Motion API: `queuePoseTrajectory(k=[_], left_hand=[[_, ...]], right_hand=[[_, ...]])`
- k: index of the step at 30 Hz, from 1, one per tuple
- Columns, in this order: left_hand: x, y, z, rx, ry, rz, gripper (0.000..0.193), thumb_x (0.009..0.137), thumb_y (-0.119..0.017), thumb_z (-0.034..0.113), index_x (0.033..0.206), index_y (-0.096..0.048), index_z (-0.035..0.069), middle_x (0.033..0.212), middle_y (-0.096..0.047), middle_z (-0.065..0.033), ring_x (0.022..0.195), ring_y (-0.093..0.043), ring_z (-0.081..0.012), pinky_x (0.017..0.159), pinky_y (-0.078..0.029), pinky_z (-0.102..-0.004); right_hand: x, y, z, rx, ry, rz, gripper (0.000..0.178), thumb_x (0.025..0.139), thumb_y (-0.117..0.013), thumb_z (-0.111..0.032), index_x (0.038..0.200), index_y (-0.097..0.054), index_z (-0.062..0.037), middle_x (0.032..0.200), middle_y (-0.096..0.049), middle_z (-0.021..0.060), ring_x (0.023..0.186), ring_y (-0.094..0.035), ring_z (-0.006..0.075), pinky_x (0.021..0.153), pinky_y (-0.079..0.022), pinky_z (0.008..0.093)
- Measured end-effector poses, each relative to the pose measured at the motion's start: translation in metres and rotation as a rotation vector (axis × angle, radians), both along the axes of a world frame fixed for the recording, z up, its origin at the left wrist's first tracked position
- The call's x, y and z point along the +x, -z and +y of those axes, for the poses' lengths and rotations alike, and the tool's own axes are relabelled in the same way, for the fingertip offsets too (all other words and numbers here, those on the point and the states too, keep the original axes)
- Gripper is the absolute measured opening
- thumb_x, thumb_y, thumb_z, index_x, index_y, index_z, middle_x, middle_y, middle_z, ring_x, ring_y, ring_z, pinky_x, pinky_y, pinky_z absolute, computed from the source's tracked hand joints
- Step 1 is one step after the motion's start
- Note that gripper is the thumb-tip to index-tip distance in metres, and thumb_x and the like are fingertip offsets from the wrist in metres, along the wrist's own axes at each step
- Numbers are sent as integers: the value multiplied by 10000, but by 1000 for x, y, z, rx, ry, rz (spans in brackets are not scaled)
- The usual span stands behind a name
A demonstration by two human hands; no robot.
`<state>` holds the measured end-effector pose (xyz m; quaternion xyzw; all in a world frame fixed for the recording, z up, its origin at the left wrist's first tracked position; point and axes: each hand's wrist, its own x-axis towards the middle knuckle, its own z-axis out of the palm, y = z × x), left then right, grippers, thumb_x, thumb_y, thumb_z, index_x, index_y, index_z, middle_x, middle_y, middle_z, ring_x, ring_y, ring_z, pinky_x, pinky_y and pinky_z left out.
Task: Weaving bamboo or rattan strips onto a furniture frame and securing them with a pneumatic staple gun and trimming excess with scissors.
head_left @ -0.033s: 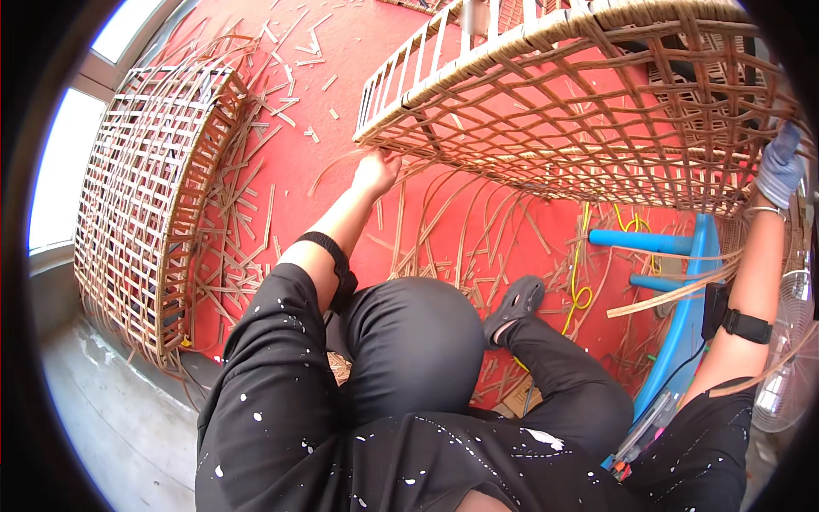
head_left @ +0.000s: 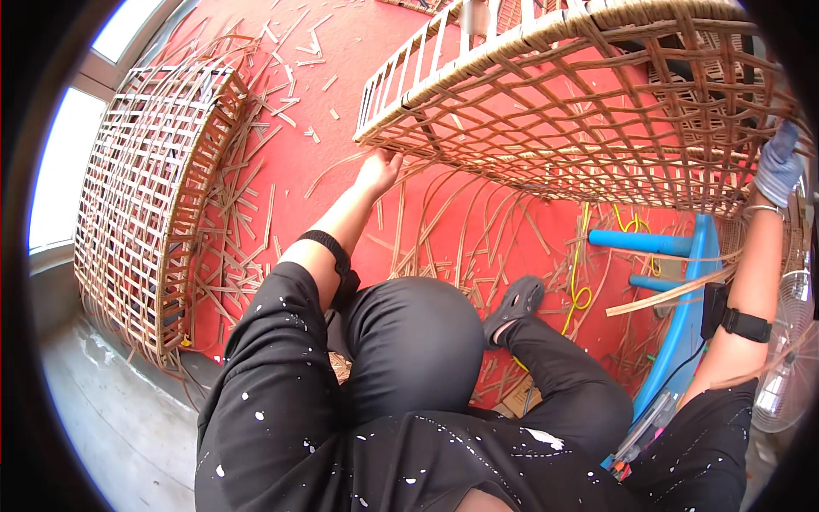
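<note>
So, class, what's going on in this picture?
A seated person holds up a woven cane frame with both hands. The bare left hand grips its lower edge near a corner; the gloved right hand holds its right side. Cane offcuts litter the red floor, and a second woven frame leans at the left. A blue stool and a fan stand at the right.

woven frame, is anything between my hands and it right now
Nothing visible. The left hand already touches the lower edge of the woven frame near its left corner, and the gloved right hand is on its right edge. Loose cane strips lie on the red floor beneath, not in between.
</note>
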<state>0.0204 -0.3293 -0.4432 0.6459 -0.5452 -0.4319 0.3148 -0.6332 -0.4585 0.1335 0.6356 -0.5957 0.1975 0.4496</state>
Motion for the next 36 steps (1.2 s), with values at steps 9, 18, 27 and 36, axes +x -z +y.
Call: queuePoseTrajectory(k=[9, 18, 27, 36], left_hand=[[-16, -42, 19, -105, 70, -188, 442, 1031, -520, 449, 983, -692, 44, 928, -711, -238, 926, -684, -432, 816, -531, -517], [-21, -69, 23, -349, 51, -291, 430, 1019, -553, 441, 835, -670, 71, 759, -675, -211, 761, -671, -424, 678, -523, -528], [-20, -47, 33, -261, 129, -69, 492, 1044, -530, 431, 826, -642, 5, 740, -617, -283, 745, -616, -493, 656, -485, -540], [-19, -48, 38, -182, 116, -51, 558, 1046, -519, 474, 834, -660, -22, 745, -606, -302, 783, -601, -509, 682, -491, -524]], right_hand=[[12, 1, 9, -18, -17, -33, 756, 951, -479, -731, 966, -774, -35, 741, -738, 144, 745, -702, 236, 700, -485, 385], [11, -13, 19, 14, 161, -448, 935, 916, -337, -824, 895, -734, 22, 762, -723, 234, 794, -719, 383, 686, -467, 467], [12, -14, 19, 3, 112, -321, 880, 923, -370, -785, 898, -731, 17, 762, -716, 209, 783, -705, 351, 679, -465, 448], [13, -13, 19, 0, 99, -304, 826, 931, -404, -746, 901, -728, 12, 763, -708, 184, 771, -690, 319, 673, -462, 430]])
